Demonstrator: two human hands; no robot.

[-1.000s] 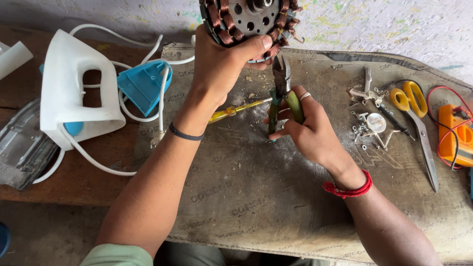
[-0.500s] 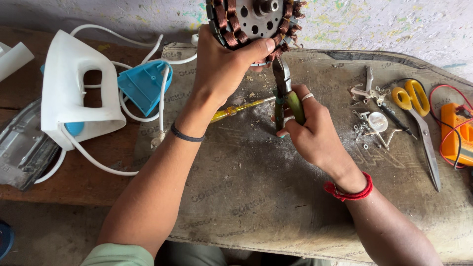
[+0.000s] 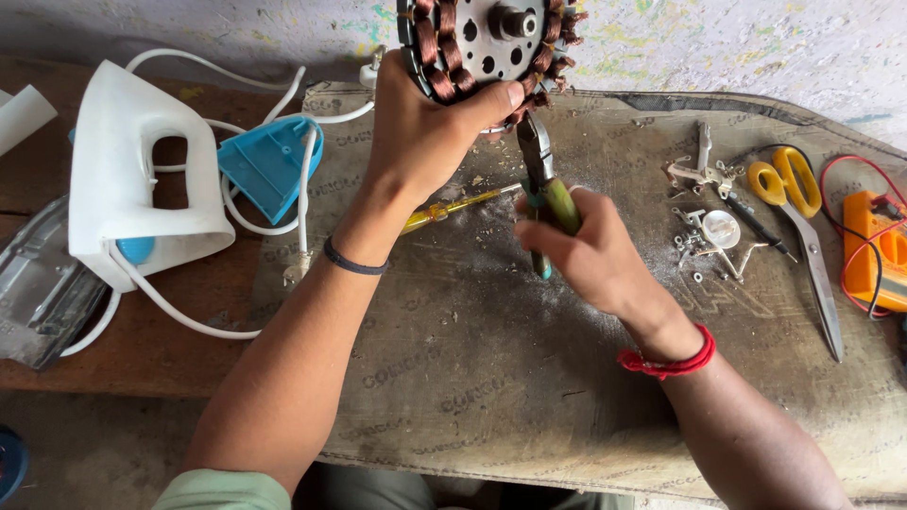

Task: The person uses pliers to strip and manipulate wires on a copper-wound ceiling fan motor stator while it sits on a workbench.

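Note:
My left hand [image 3: 425,127] grips a round motor stator [image 3: 487,42] with copper wire coils around a grey metal core, held upright at the top of the view. My right hand [image 3: 590,250] is closed on the green handles of a pair of pliers [image 3: 548,189]. The pliers' jaws point up and meet the lower edge of the stator's coils. A yellow-handled screwdriver [image 3: 444,210] lies on the worn brown mat [image 3: 491,378] just below my left wrist.
A white clothes iron [image 3: 132,179] with its cord and a blue plastic part [image 3: 269,165] sit on the left. On the right lie yellow-handled scissors [image 3: 803,227], small metal parts and screws [image 3: 709,222], and an orange meter [image 3: 874,246] with red leads.
My right hand has slid a little down the pliers' handles. The stator and my left hand have stayed in place against the pliers' jaws.

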